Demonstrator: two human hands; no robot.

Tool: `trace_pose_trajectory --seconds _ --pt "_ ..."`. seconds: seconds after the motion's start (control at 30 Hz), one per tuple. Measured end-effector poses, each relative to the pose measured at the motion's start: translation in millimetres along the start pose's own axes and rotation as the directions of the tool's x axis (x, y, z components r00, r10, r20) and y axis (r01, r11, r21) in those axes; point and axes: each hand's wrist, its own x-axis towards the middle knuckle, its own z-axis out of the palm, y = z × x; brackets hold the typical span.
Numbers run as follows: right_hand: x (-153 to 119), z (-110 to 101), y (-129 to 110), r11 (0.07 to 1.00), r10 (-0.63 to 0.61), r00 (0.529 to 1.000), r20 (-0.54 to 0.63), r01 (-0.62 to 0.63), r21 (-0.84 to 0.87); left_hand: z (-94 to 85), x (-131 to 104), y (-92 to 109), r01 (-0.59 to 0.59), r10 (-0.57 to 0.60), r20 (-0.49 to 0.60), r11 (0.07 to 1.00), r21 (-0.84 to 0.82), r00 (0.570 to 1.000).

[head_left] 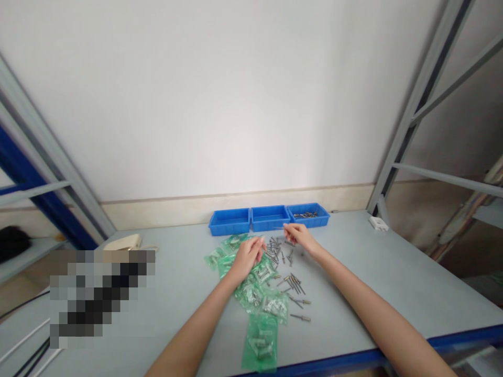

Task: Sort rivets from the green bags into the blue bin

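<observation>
- The work looks partway along: the right tray point(316, 223), 1 of 3 blue trays in a row at the back of the bench point(176, 293), holds a pile of small metal pieces.
- A good deal seems left, since a heap of loose metal pins point(273, 251) lies just in front of the trays.
- Nearer the front edge lie a smaller cluster of pins point(294, 284) and 1 single pin point(301, 318).
- Green plastic bags point(259, 358) lie in a spread to the left of the loose pins, several with metal parts showing inside; these look closed, though the film's shine makes that hard to judge.
- The right hand point(299, 234) has its fingertips pinched together, apparently on a thin metal pin point(279, 228) that points left, in front of the middle tray point(267, 226).
- The right forearm comes in from the lower right, slanting forward and inward.
- The left hand point(248, 255) is over the bags, beside the heap, fingers curled inward; whether it grips anything cannot be told.
- The left forearm slants up and rightward from the bottom edge, leaving the 2 hands near each other but apart.
</observation>
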Motion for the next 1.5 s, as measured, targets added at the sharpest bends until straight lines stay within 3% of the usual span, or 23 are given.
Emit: trace_pose_trajectory --seconds 0.1,0.2,0.37,0.47,0.7,0.8,0.87,0.93,0.97,1.03,1.13,1.2,1.3,1.5 --pt "15.8 -24.4 9.6 1.0 -0.011 0.943 -0.333 0.005 -0.02 -0.2 0.8 -3.6 0.008 -0.008 0.007 1.0 -0.023 1.0" --pt "20.1 -50.2 18.8 0.987 -0.039 0.884 -0.465 -0.04 -0.157 -0.4 1.2 -5.0 0.015 -0.015 0.009 0.999 -0.032 1.0" --pt "11.1 -72.3 24.7 0.885 -0.05 0.913 -0.404 -0.147 -0.442 -0.3 0.6 -4.0 0.024 -0.023 0.038 1.0 -0.02 0.999" --pt "10.0 -70.0 28.0 0.847 -0.083 0.926 -0.368 -0.129 -0.515 -0.5 -0.3 -2.2 0.014 -0.015 0.064 1.0 0.008 0.998" --pt "12.0 -60.2 31.7 0.805 -0.137 0.908 -0.395 -0.13 -0.579 -1.5 -0.4 -0.1 0.019 -0.021 0.076 0.999 0.034 0.997" --pt "5.8 -57.5 18.2 0.789 -0.145 0.94 -0.307 -0.077 -0.609 -1.1 -0.3 -0.5 0.016 -0.019 0.076 0.999 0.036 0.997" --pt "-1.4 -51.1 5.6 0.784 -0.115 0.991 -0.064 0.05 -0.619 -0.9 -0.4 -0.5 0.014 -0.016 0.076 0.999 0.035 0.997" --pt "-10.3 -39.6 -7.0 0.768 -0.049 0.974 0.221 0.178 -0.615 -0.9 -0.5 -0.2 0.01 -0.013 0.076 0.999 0.038 0.997" --pt "-14.9 -32.5 -12.5 0.745 -0.023 0.951 0.307 0.221 -0.629 -1.0 -0.6 -0.1 0.009 -0.012 0.075 0.999 0.043 0.997" --pt "-23.3 -17.9 -21.4 0.651 -0.02 0.95 0.312 0.249 -0.717 -1.5 -0.6 0.1 0.005 -0.01 0.074 0.998 0.056 0.997" --pt "-31.9 -1.8 -28.7 0.486 -0.044 0.979 0.2 0.196 -0.852 -2.1 -0.5 -0.2 0.003 -0.008 0.073 0.998 0.068 0.997" --pt "-35.0 3.2 -30.3 0.432 -0.017 0.978 0.207 0.194 -0.881 -2.2 -0.3 -0.7 0.004 -0.009 0.072 0.998 0.07 0.997" --pt "-37.0 6.9 -29.8 0.42 0.011 0.963 0.269 0.24 -0.875 -1.8 0.0 -0.9 0.011 -0.016 0.073 0.998 0.066 0.997" --pt "-38.3 15.2 -25.8 0.414 -0.011 0.968 0.25 0.232 -0.88 -2.3 -1.1 2.3 0.014 -0.021 0.08 0.997 0.08 0.997"
